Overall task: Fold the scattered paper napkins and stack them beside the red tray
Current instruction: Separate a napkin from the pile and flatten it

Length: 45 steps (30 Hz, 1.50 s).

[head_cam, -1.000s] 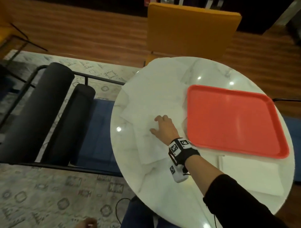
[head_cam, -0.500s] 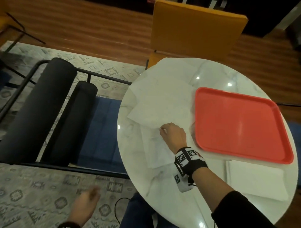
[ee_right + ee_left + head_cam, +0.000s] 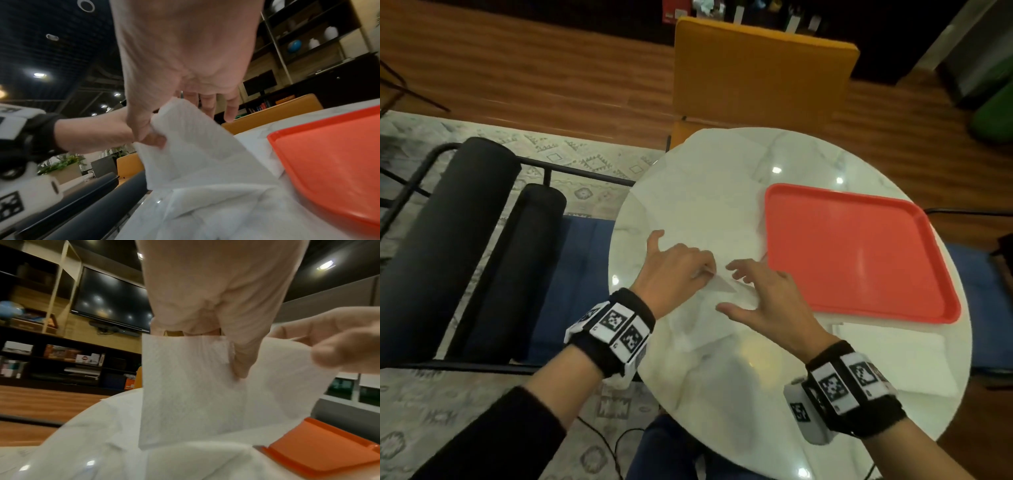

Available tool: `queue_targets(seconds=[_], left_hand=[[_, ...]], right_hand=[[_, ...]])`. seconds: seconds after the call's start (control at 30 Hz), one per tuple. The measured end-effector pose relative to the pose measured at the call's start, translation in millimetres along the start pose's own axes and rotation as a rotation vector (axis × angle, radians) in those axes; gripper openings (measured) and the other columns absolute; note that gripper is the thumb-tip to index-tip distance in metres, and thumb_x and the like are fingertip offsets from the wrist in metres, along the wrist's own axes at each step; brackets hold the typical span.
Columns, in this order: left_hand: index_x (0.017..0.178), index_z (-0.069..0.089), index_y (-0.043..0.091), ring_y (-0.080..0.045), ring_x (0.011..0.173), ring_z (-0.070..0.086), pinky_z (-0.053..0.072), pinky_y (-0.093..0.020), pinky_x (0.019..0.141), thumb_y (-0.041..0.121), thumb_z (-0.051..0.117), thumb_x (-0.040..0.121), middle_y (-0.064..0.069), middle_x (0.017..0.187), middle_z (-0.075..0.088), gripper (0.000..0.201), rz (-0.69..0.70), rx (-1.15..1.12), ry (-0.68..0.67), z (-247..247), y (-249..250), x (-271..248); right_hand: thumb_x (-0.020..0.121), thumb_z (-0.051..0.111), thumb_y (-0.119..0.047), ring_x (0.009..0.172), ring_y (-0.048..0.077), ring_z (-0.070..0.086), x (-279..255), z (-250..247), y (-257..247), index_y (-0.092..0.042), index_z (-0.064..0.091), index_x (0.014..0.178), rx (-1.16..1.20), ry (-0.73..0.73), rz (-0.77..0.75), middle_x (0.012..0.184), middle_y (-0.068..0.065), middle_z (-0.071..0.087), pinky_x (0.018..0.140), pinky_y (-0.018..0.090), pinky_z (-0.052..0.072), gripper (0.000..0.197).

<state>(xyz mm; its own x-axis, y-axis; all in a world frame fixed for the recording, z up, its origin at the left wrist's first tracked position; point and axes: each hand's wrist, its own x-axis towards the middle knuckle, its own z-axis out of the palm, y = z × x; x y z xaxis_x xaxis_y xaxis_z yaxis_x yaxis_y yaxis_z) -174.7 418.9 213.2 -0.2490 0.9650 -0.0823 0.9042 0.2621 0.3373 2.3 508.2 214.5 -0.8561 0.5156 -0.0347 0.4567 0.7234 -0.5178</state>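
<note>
A white paper napkin (image 3: 723, 286) is partly lifted off the round marble table (image 3: 739, 404). My left hand (image 3: 705, 271) pinches its upper edge between thumb and fingers; the left wrist view shows the napkin (image 3: 195, 394) hanging from that pinch. My right hand (image 3: 726, 289) is beside it with thumb and fingers spread around the raised flap, not closed on it. In the right wrist view its straight fingers (image 3: 207, 105) stand behind the napkin (image 3: 195, 146). The red tray (image 3: 859, 250) lies to the right. A folded napkin stack (image 3: 893, 356) sits at the tray's near edge.
More unfolded napkins (image 3: 698, 202) overlap across the table's left and far part. A yellow chair (image 3: 756, 75) stands behind the table. A black-framed bench with dark bolsters (image 3: 482, 240) and a blue cushion is close on the left.
My left hand came up from below the table edge and took hold of the napkin. My right hand, curled on the napkin before, has opened and the napkin's edge is raised.
</note>
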Motion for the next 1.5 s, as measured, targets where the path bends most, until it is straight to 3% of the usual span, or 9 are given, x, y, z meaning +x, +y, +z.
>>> queue_targets(seconds=[0.13, 0.27, 0.37, 0.53, 0.67, 0.97, 1.23, 1.33, 1.5], left_hand=[[0.103, 0.064, 0.03, -0.012, 0.097, 0.06, 0.012, -0.038, 0.107, 0.038, 0.045, 0.095, 0.009, 0.097, 0.068, 0.022, 0.061, 0.003, 0.06, -9, 9, 11], [0.096, 0.07, 0.029, -0.014, 0.088, 0.063, 0.026, -0.043, 0.104, 0.038, 0.056, 0.091, 0.008, 0.092, 0.071, 0.018, 0.039, -0.186, 0.293, -11, -16, 10], [0.093, 0.074, 0.031, -0.008, 0.082, 0.064, 0.042, -0.047, 0.089, 0.037, 0.06, 0.085, 0.014, 0.092, 0.072, 0.017, 0.094, -0.354, 0.392, -4, -27, -5], [0.099, 0.072, 0.035, 0.002, 0.093, 0.056, 0.026, -0.027, 0.092, 0.021, 0.059, 0.081, 0.02, 0.099, 0.067, 0.026, 0.067, -0.376, 0.24, 47, -31, -54], [0.102, 0.072, 0.031, 0.008, 0.095, 0.056, 0.035, -0.038, 0.103, 0.002, 0.065, 0.082, 0.021, 0.104, 0.067, 0.037, 0.031, -0.393, 0.102, 95, -33, -87], [0.09, 0.068, 0.045, 0.008, 0.096, 0.06, 0.043, -0.012, 0.089, 0.012, 0.063, 0.088, 0.03, 0.093, 0.066, 0.034, -0.281, -0.724, -0.079, 107, -23, -104], [0.063, 0.053, 0.002, -0.012, 0.067, 0.059, 0.043, -0.011, 0.061, 0.016, 0.066, 0.086, -0.006, 0.067, 0.061, 0.03, -0.411, -0.725, -0.052, 89, -21, -58], [0.093, 0.064, 0.005, -0.019, 0.085, 0.062, 0.047, -0.027, 0.079, 0.023, 0.064, 0.088, -0.009, 0.093, 0.067, 0.019, -0.459, -0.679, -0.082, 86, -21, -45], [0.138, 0.04, 0.019, -0.027, 0.119, 0.047, 0.034, -0.042, 0.102, 0.033, 0.054, 0.092, -0.008, 0.134, 0.046, 0.05, -0.379, -0.345, 0.075, 84, -10, -57]], right_hand=[[0.088, 0.061, -0.026, 0.075, 0.021, 0.07, 8, -16, 16, -0.013, 0.071, 0.098, -0.015, 0.245, -0.023, 0.088, 0.002, 0.075, 0.071, 0.038, 0.053, 0.02], [0.088, 0.063, -0.011, 0.085, -0.006, 0.059, 1, -44, 27, -0.008, 0.074, 0.101, 0.119, 0.4, 0.008, 0.095, -0.002, 0.074, 0.071, 0.001, 0.04, 0.017], [0.084, 0.067, -0.003, 0.084, -0.011, 0.057, -21, -45, 34, -0.009, 0.074, 0.102, 0.181, 0.394, 0.035, 0.096, -0.006, 0.071, 0.073, 0.0, 0.038, 0.02], [0.08, 0.072, -0.003, 0.089, 0.002, 0.063, -74, 1, 55, -0.017, 0.075, 0.1, 0.259, 0.269, 0.181, 0.097, -0.001, 0.074, 0.079, 0.001, 0.04, 0.025], [0.084, 0.069, -0.01, 0.095, 0.003, 0.062, -107, 43, 68, -0.024, 0.073, 0.104, 0.302, 0.059, 0.342, 0.103, -0.005, 0.073, 0.083, -0.003, 0.034, 0.025], [0.085, 0.068, -0.014, 0.088, 0.01, 0.066, -115, 56, 79, -0.018, 0.075, 0.096, 0.419, 0.014, 0.518, 0.093, -0.003, 0.074, 0.078, 0.006, 0.044, 0.014], [0.087, 0.064, -0.016, 0.061, 0.017, 0.053, -54, 37, 82, -0.006, 0.067, 0.074, 0.309, 0.011, 0.517, 0.063, 0.005, 0.059, 0.053, 0.015, 0.039, 0.016], [0.088, 0.062, -0.019, 0.067, 0.022, 0.047, -36, 36, 82, -0.01, 0.054, 0.067, 0.148, -0.001, 0.539, 0.061, 0.001, 0.048, 0.061, 0.03, 0.036, 0.025], [0.092, 0.055, -0.021, 0.109, 0.03, 0.051, -43, 39, 58, -0.013, 0.053, 0.124, -0.183, 0.102, 0.543, 0.115, 0.009, 0.056, 0.092, 0.045, 0.038, 0.033]])
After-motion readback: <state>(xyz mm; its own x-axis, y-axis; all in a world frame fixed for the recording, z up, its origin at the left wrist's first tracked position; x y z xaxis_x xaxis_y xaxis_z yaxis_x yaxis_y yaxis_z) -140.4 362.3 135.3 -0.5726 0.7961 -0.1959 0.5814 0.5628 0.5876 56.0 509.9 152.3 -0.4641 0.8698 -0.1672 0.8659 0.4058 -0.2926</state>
